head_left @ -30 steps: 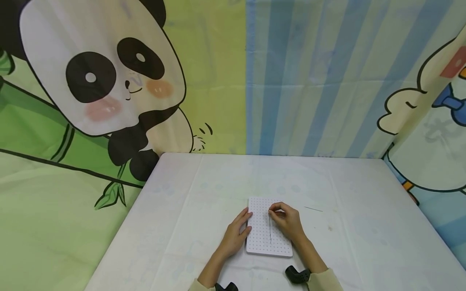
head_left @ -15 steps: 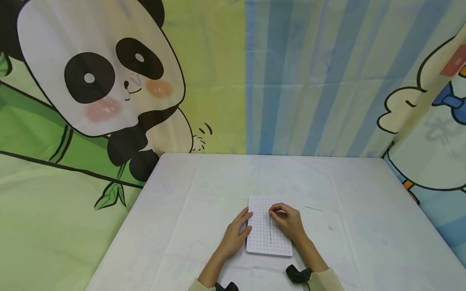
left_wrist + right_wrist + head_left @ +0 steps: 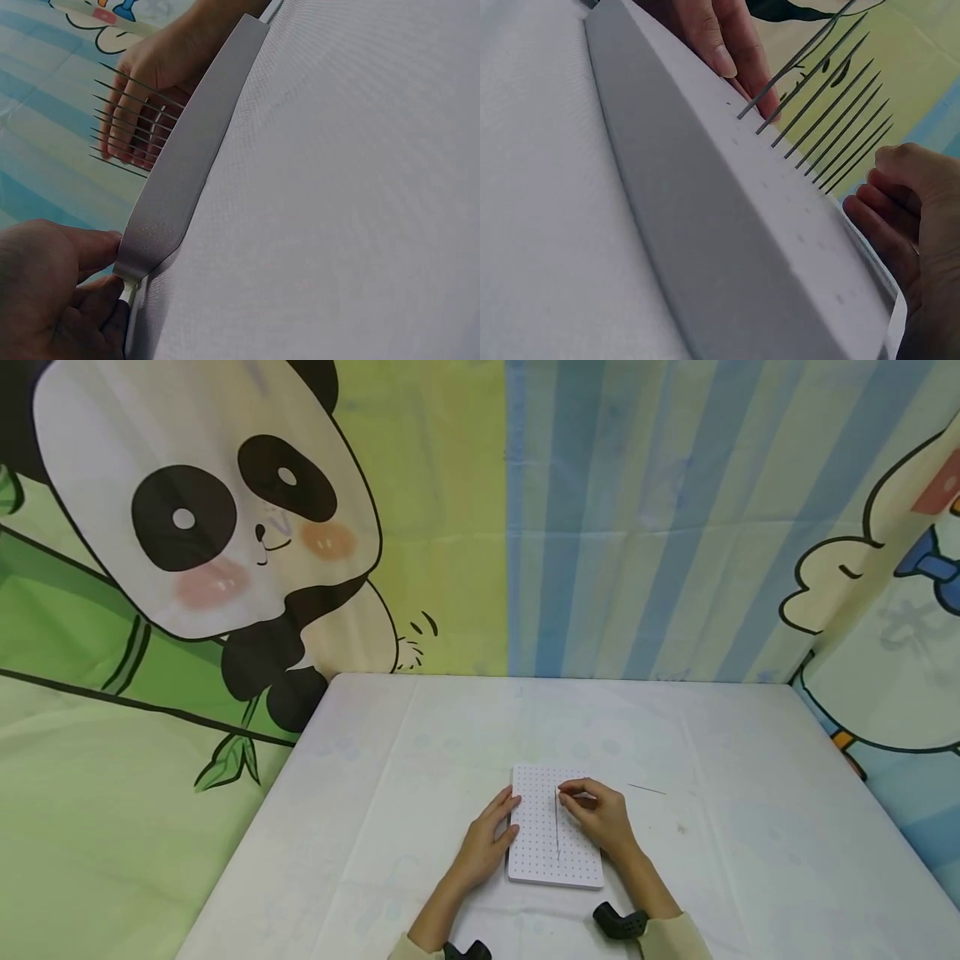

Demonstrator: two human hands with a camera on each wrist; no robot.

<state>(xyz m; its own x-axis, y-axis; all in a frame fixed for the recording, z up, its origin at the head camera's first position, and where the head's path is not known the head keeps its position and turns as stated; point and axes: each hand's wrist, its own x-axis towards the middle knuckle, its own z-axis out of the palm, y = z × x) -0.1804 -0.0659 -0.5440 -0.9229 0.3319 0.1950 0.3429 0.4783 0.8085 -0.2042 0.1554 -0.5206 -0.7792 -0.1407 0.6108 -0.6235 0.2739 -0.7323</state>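
A white board (image 3: 536,870) with rows of small holes lies on the table. Several thin grey metal rods (image 3: 829,109) stand upright from it in one row, as both wrist views show. My left hand (image 3: 481,852) rests along the board's left edge, its fairly straight fingers and thumb touching it. Close to the far end of the row is my right hand (image 3: 604,821), its fingers loosely bent. In the right wrist view its fingertips (image 3: 889,155) are beside the last rod and appear apart from it.
One loose thin rod (image 3: 647,789) lies on the white-covered table (image 3: 420,735), right of the board. A printed panda curtain (image 3: 420,527) hangs behind the table. A black device (image 3: 621,922) sits on the right wrist.
My right fingertips held the far end of the rod row before; now they have moved slightly right, off the rod. My left hand and the board have stayed in place.
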